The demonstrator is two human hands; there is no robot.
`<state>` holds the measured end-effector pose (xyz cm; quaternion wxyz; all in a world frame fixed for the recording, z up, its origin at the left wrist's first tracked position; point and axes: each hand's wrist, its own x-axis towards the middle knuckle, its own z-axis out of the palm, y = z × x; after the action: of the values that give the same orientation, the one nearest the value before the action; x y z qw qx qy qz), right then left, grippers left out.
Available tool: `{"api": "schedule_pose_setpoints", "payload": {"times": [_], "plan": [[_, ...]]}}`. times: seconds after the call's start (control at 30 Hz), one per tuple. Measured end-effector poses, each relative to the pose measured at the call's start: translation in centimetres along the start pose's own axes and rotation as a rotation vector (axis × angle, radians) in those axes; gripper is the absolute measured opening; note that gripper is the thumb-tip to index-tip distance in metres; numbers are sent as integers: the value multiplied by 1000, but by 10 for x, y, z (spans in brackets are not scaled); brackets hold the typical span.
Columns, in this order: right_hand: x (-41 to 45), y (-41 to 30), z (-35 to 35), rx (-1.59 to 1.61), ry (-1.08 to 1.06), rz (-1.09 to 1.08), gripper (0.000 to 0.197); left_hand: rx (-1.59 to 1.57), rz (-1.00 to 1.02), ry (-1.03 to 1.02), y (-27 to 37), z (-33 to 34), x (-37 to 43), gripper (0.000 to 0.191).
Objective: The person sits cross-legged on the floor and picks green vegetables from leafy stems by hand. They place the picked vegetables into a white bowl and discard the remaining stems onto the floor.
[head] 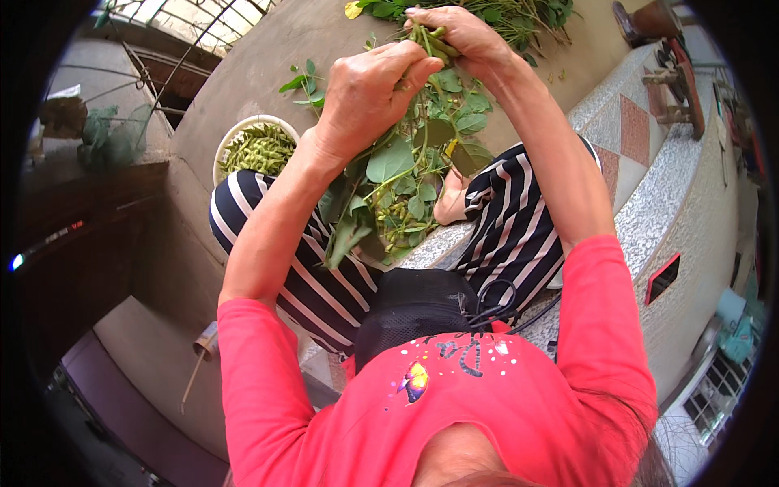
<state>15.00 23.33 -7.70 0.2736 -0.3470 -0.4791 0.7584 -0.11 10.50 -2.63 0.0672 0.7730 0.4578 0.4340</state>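
Note:
Both hands meet at the upper middle, over a leafy bean plant with green pods, likely soybean. My left hand (374,82) is closed around the plant's stem and pods, thumb toward the right. My right hand (471,39) grips a cluster of green pods (433,44) at the stem, its fingertips bent over the far side. From the hands, the plant's leaves (389,159) hang down toward my lap, between my knees. Loose pods and leaves (395,222) lie beneath it near my bare foot (450,198). By my left knee, a round white container (217,159) holds many picked pods (258,149).
More uprooted plants (505,18) lie in a heap at the far side of the concrete floor (243,79). A tiled step (633,131) runs along the right, with a phone in a red case (663,279) on the ledge. A metal grille (201,24) stands at upper left.

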Motion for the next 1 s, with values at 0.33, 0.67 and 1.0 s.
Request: {"api": "schedule_pose_setpoints", "payload": {"times": [0.33, 0.67, 1.0], "plan": [[5, -24, -33, -216, 87, -161, 31, -778, -580, -101, -20, -39, -5, 42], [-14, -22, 0, 73, -49, -33, 22, -1130, -939, -83, -48, -34, -5, 36], [-32, -35, 18, -143, -71, -113, 28, -466, -884, -301, -39, -5, 4, 44]]}}
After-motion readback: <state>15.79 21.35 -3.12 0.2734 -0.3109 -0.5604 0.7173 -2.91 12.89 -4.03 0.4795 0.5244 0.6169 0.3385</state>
